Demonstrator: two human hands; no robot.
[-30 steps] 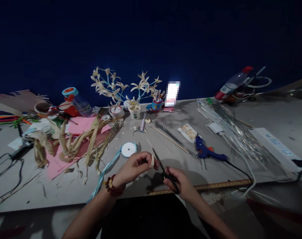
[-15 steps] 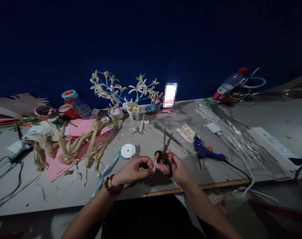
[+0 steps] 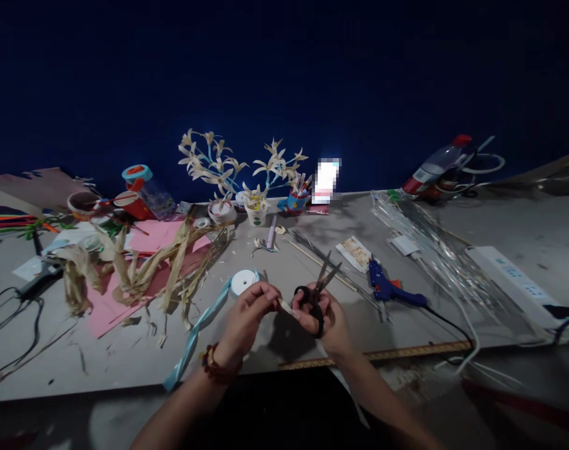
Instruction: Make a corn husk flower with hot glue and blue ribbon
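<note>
Black-handled scissors (image 3: 320,289) sit in my right hand (image 3: 330,319), their blades parted and pointing away from me. A small pale strip (image 3: 286,305), perhaps corn husk, stretches between my two hands. My left hand (image 3: 254,312) pinches one end of it, and the right fingertips touch the other end. Just behind my left hand lies a white spool (image 3: 244,282) with light-blue ribbon (image 3: 201,328) trailing toward the table's front edge.
Dried corn husks (image 3: 141,275) lie over pink paper (image 3: 106,315) on the left. Husk-flower stems (image 3: 209,162) stand in cups at the back. A blue glue gun (image 3: 390,290), wire bundles (image 3: 446,269) and a power strip (image 3: 512,281) lie on the right. A wooden ruler (image 3: 406,354) runs along the front edge.
My left hand has lifted and turned, drawing slightly away from the right, so more of the pale strip shows. The scissors' blades have opened wider and swung to the right.
</note>
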